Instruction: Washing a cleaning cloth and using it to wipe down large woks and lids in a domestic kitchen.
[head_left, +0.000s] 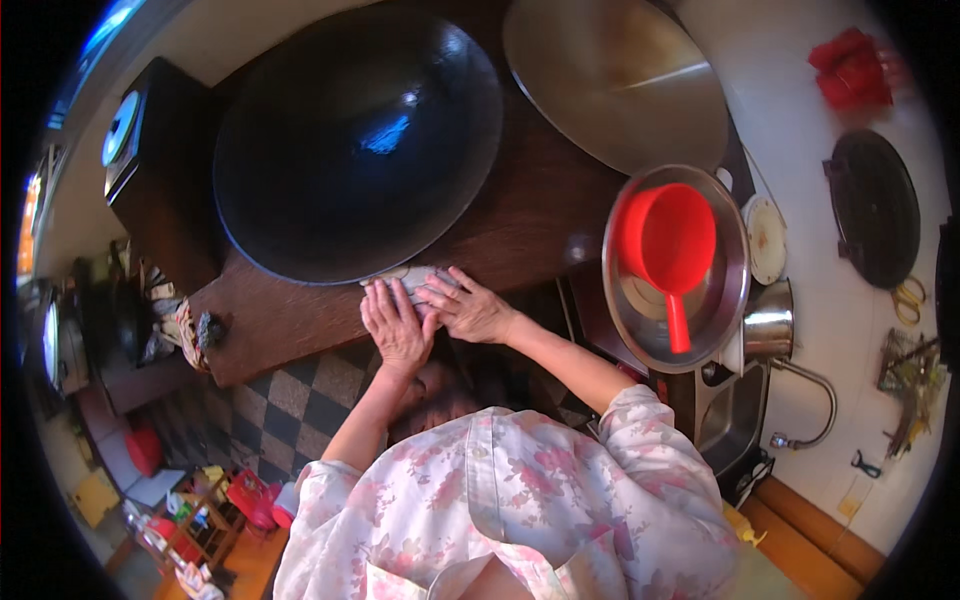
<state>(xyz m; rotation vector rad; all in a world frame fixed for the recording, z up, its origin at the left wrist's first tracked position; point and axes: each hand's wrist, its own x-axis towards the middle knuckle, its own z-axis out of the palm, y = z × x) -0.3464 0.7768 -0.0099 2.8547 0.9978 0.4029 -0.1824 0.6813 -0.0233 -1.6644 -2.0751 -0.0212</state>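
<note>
Both of my hands lie palm down on a folded, pale grey cloth (415, 279) at the front edge of a dark brown counter (300, 319). The fingers of my left hand (396, 330) stretch forward over the cloth's left part. Against its right side my right hand (474, 311) rests with fingers spread, close to the left thumb. Just beyond the cloth, a very large black wok (337, 187) is set in the counter, its near rim almost meeting the fingertips. The hands cover much of the cloth.
A large metal pan or lid (600, 97) lies at the back right. Nearer, a steel basin (726, 319) holds a red plastic dipper (667, 232). Farther right are a steel pot (769, 319) and a sink (731, 420) with a curved faucet (829, 405). A dark scouring pad (210, 328) sits at the counter's left end.
</note>
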